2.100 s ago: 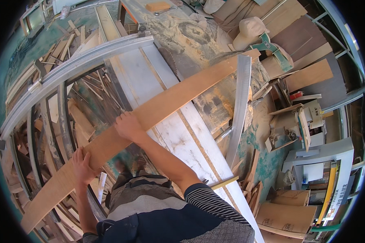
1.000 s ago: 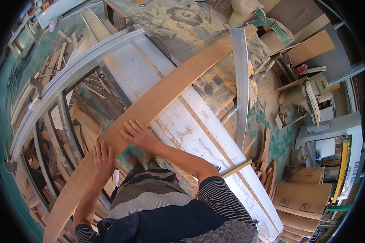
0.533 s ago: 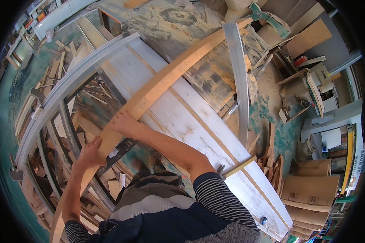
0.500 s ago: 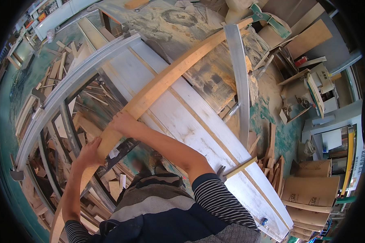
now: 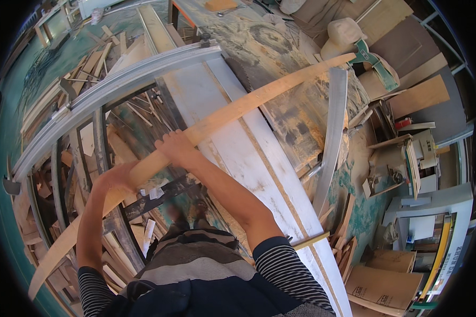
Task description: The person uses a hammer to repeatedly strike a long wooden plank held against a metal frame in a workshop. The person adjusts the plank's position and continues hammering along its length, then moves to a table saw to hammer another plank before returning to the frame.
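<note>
A long, pale wooden board (image 5: pixel 232 108) runs slantwise across the metal saw table (image 5: pixel 248 174), from the lower left up to the far right. My left hand (image 5: pixel 116 177) is closed round the board nearer its left end, which sticks out past the table over the frame. Farther along, my right hand (image 5: pixel 176 148) grips the board with fingers curled over its far edge. Its far end reaches past a grey metal fence (image 5: pixel 332 132) to a green bracket-like part (image 5: pixel 375 68). My left fingertips are partly hidden.
A sliding rail (image 5: pixel 116 79) borders the table on the left. Offcuts (image 5: pixel 124 145) lie under and around the open frame (image 5: pixel 103 142). Sawdust coats the board surface beyond (image 5: pixel 280 58). A thin wooden strip (image 5: pixel 309 241) crosses the table near my right elbow; cardboard (image 5: pixel 381 288) stands at the right.
The view has shifted, and the board now slants less steeply, its left end showing at the lower left. My left wrist is bent more. Both hands stay on the board.
</note>
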The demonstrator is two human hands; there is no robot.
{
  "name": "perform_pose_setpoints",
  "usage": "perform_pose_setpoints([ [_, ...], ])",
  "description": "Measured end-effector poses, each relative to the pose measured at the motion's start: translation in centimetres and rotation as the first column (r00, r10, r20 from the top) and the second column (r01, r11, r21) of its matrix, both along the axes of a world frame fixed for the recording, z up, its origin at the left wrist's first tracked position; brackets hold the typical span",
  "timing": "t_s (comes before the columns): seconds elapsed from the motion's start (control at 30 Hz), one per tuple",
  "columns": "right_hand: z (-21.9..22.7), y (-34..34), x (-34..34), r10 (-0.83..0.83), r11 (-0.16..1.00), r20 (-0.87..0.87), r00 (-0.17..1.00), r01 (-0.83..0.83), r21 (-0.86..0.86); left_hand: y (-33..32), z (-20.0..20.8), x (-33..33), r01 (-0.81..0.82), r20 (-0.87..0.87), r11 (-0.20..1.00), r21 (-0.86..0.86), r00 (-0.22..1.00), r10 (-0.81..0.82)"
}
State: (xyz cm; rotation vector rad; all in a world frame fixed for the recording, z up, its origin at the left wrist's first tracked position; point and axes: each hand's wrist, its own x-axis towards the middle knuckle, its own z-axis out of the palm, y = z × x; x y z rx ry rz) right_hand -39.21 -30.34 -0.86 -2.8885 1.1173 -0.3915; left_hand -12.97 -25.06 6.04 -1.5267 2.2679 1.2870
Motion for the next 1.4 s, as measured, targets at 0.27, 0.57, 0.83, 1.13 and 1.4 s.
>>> perform_pose_setpoints([
  [0.27, 1.3, -1.9, 0.3, 0.085, 0.987, -0.012, 0.996, -0.083, 0.137, 3.6, -0.8, -0.4, -0.193, 0.047, 0.896, -0.400, 0.972, 0.231],
  [0.57, 4.0, -2.7, -1.5, 0.275, 0.929, -0.111, 0.955, -0.234, 0.286, 5.3, -6.0, 0.0, -0.316, -0.122, 0.836, -0.448, 0.948, 0.293],
  [0.83, 4.2, -4.7, -4.4, 0.055, 0.928, -0.490, 0.870, 0.137, 0.347, 5.8, -7.0, -0.3, -0.304, -0.140, 0.833, -0.462, 0.952, 0.271],
  [1.13, 4.4, -1.8, -2.7, 0.151, 0.951, -0.583, 0.798, 0.045, 0.307, 9.0, -6.2, 2.1, -0.227, -0.149, 0.873, -0.431, 0.972, 0.180],
  [1.4, 3.3, 0.7, -2.6, 0.254, 0.918, -0.465, 0.848, -0.060, 0.392, 11.9, -5.9, 3.1, -0.197, 0.010, 0.928, -0.315, 0.977, 0.211],
])
